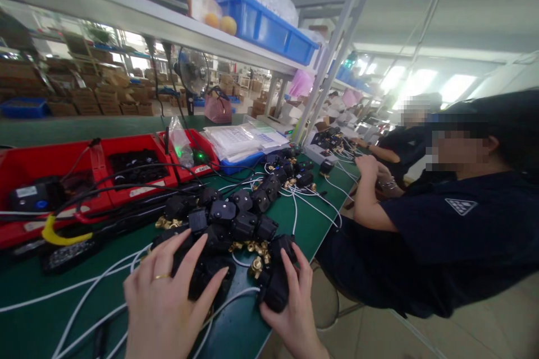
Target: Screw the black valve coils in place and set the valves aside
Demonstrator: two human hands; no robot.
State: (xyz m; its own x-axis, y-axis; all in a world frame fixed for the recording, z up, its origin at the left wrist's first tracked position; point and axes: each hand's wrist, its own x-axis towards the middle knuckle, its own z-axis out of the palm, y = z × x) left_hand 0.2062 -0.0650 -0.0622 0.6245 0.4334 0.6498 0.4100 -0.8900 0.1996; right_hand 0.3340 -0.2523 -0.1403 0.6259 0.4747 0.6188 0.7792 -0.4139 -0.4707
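My left hand (pixel 166 297), with a ring on one finger, is spread over several black box-shaped units with brass fittings; its fingertips touch or hover just over them. My right hand (pixel 297 303) has its thumb and fingers around a black unit with a brass fitting (pixel 274 290) at the table's near edge. Beyond my hands lies a heap of similar black units (pixel 223 212), packed close together. Brass threaded fittings (pixel 256 248) show between them, and white cables (pixel 99 280) trail across the green table (pixel 236 328). My left palm hides part of the heap.
Red bins (pixel 141 193) holding black parts stand at the back left. Near them lies a yellow hooked handle (pixel 65 235). Bagged papers (pixel 240 139) sit behind the heap. A co-worker (pixel 446 235) sits close on the right. Overhead, a shelf carries a blue crate (pixel 269 28).
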